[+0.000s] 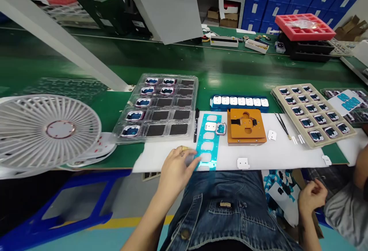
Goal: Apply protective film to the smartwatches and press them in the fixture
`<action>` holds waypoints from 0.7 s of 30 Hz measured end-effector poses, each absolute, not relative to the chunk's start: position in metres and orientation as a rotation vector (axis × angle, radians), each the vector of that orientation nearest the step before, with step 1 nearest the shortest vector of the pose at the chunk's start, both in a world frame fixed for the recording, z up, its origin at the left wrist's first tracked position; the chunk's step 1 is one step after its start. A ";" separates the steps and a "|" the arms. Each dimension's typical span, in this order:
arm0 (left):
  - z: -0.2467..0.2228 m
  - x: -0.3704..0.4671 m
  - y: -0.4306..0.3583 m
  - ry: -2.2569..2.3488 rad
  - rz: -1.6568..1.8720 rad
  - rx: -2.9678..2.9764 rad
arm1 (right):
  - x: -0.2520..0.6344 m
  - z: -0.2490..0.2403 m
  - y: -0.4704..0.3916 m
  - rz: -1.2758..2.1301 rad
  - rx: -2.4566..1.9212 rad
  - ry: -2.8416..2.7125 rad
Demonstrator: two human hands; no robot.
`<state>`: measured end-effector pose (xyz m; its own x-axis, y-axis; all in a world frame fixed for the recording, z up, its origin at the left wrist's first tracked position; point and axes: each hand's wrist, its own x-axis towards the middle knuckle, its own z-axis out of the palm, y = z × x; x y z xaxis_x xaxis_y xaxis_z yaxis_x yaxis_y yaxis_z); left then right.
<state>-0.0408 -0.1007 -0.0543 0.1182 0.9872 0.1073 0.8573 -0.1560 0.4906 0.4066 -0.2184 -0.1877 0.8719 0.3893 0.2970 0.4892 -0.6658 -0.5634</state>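
1. A white fan (61, 129) stands at far left; beside it, the clear tray (155, 139) has dark-framed parts in some pockets.

2. A black marker (196, 126) lies between that tray and the teal sheet (207, 146), on the white mat (152, 155).

3. The left hand (178, 166) is at the teal sheet's near left edge. Thumb and forefinger are narrowly parted (blur hides the contact, so I can't tell whether they pinch it).

4. The sheet lies lengthwise from the body, holding a white plate (211, 126) near its far end; a framed part (220, 129) is just beside that plate.

5. I'd call the step in hand handling the sheet's edge. A lift or shift from here calls for a sure pinch and a gentle pull, sparing the plate and framed part a knock.

6. Next comes the orange fixture (260, 132), then tweezers (283, 126) and the filled beige tray (352, 131).

7. The right hand (312, 196) is below the table edge, near teal scraps (277, 178), its fingers curled narrow (whether they hold anything, I cannot tell). A co-worker's grey sleeve (345, 208) is close by.
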 end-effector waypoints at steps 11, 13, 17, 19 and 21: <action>-0.038 -0.035 -0.112 1.757 0.552 1.922 | 0.234 -0.030 -0.131 0.048 -1.144 -1.874; -0.034 -0.034 -0.126 1.655 0.546 1.804 | 0.200 -0.022 -0.117 0.182 -0.989 -1.956; -0.041 -0.038 -0.157 1.507 0.439 1.539 | 0.174 -0.022 -0.105 0.391 -0.956 -1.807; -0.050 -0.041 -0.163 1.480 0.447 1.406 | 0.181 -0.026 -0.107 0.525 -1.035 -1.705; -0.057 -0.040 -0.160 1.459 0.536 1.274 | 0.198 -0.029 -0.117 0.628 -1.134 -1.589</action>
<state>-0.0397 -0.1600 -0.0570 0.1479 0.8972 -0.4162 0.4139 0.3261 0.8499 0.1983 -0.1168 -0.0292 -0.0151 0.8980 0.4397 0.3548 0.4159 -0.8373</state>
